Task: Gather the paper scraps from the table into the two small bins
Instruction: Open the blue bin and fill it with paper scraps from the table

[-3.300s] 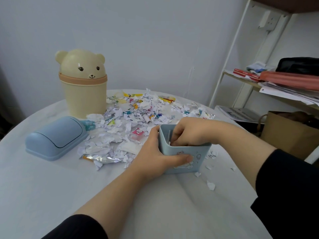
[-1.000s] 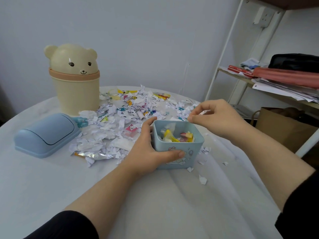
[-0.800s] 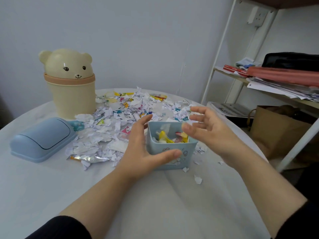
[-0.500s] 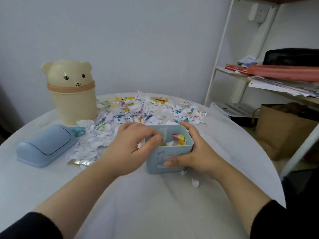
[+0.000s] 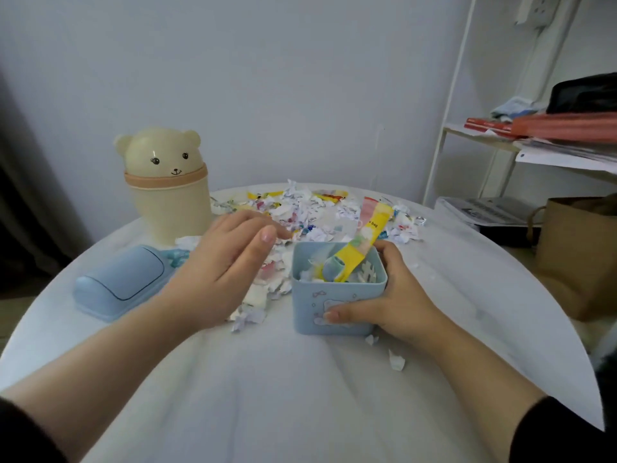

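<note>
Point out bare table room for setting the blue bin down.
Bare: the near table in front of the blue bin; the right side beyond the right hand; the strip before the blue lid. Crowded: the scraps from the bear bin across behind the blue bin.

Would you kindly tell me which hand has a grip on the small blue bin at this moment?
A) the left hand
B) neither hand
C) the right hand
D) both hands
C: the right hand curls round the small blue bin, thumb on its front wall, while the left hand is open over the paper scraps, apart from the bin.
</note>
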